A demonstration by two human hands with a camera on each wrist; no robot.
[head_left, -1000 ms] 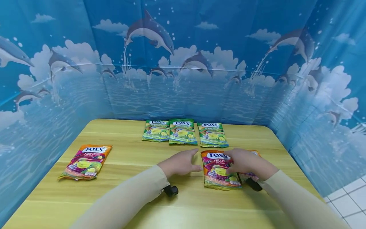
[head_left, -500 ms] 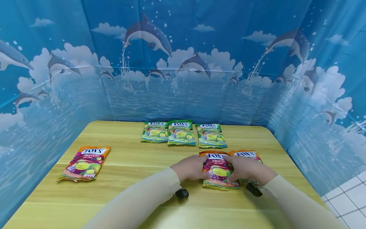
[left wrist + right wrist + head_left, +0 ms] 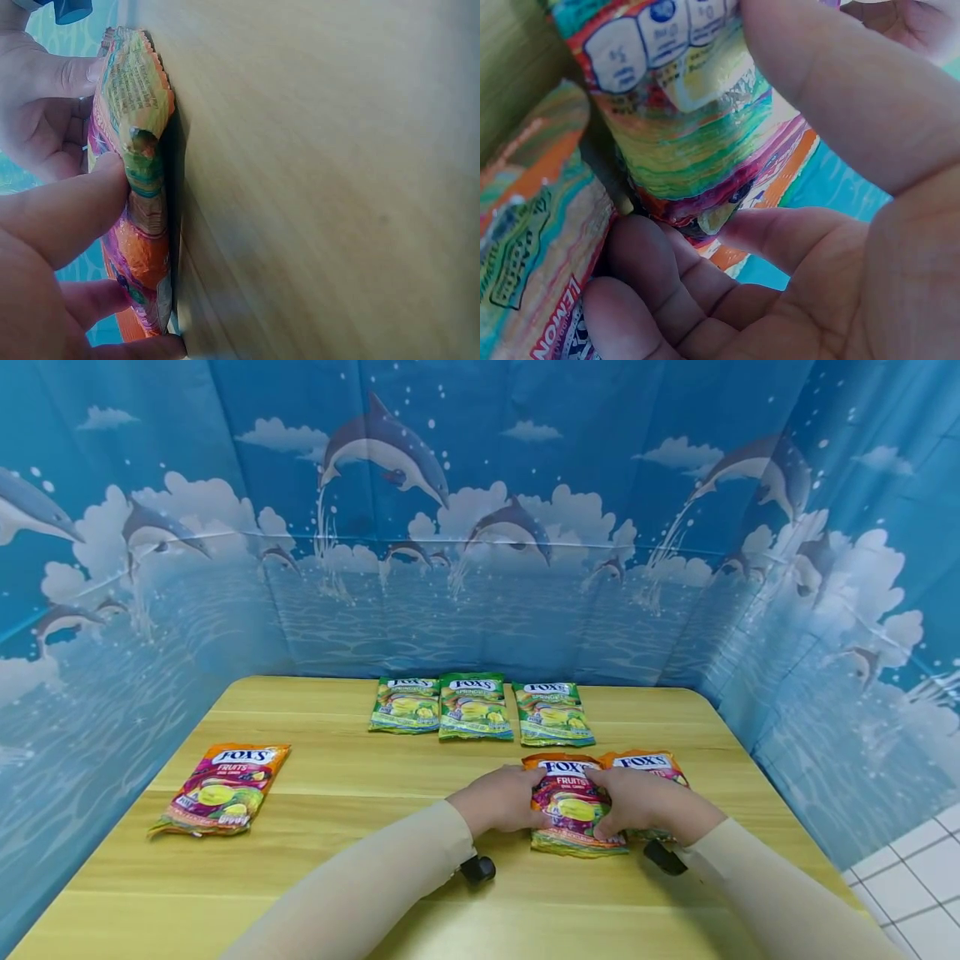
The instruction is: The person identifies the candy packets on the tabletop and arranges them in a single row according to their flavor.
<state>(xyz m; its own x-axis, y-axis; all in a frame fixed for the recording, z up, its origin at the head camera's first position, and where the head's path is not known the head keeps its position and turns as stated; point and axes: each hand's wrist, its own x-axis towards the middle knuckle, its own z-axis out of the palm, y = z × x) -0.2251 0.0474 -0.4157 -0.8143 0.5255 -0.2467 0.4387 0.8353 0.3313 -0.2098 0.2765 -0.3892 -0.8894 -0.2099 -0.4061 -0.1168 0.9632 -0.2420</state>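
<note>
A purple and orange candy bag (image 3: 573,810) lies flat on the wooden table, held between two hands. My left hand (image 3: 501,799) grips its left edge; the left wrist view shows thumb and fingers along the side of the bag (image 3: 146,247). From the right, my right hand (image 3: 647,802) pinches the opposite edge, its thumb over the front in the right wrist view and its fingers curled at the side of the bag (image 3: 690,142). A second purple and orange bag (image 3: 647,762) lies just right, partly hidden under my right hand.
Three green candy bags (image 3: 405,706) (image 3: 476,708) (image 3: 553,716) lie in a row near the table's back edge. Another purple and orange bag (image 3: 221,791) lies at the far left, slanted. A blue dolphin curtain (image 3: 480,602) surrounds the table's back and sides.
My left hand has moved right from beside the middle bag and taken hold of its left edge. The right hand has stayed at the bag's right side.
</note>
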